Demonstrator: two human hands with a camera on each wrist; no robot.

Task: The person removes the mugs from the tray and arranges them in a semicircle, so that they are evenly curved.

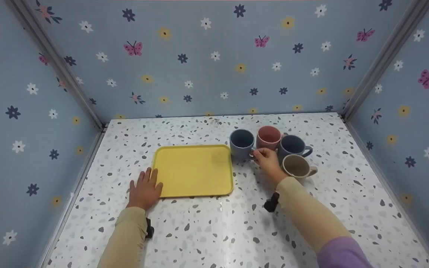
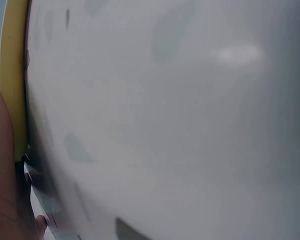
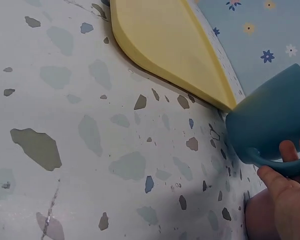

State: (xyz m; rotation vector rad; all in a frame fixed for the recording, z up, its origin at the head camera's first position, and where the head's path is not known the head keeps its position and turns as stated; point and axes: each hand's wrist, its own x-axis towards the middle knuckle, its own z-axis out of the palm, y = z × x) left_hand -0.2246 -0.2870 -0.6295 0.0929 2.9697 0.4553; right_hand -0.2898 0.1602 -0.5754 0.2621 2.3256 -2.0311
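A blue mug [image 1: 242, 145] stands upright just right of the yellow tray [image 1: 194, 171], close to its edge. My right hand [image 1: 268, 162] pinches this mug's handle [image 3: 282, 166] between thumb and fingers, as the right wrist view also shows. The left hand [image 1: 144, 190] lies with fairly straight fingers at the tray's left edge, fingertips touching the rim. In the left wrist view, the tray's yellow rim [image 2: 14, 75] runs beside part of that hand. Whether the blue mug's base touches the table is hard to tell.
Behind and right of my right hand stand a pink mug [image 1: 269, 136], a second, darker blue mug [image 1: 292, 146] and a beige mug [image 1: 296, 166], grouped closely. Flower-patterned walls [image 1: 214, 67] enclose the speckled white table [image 1: 199, 230] at the back and both sides.
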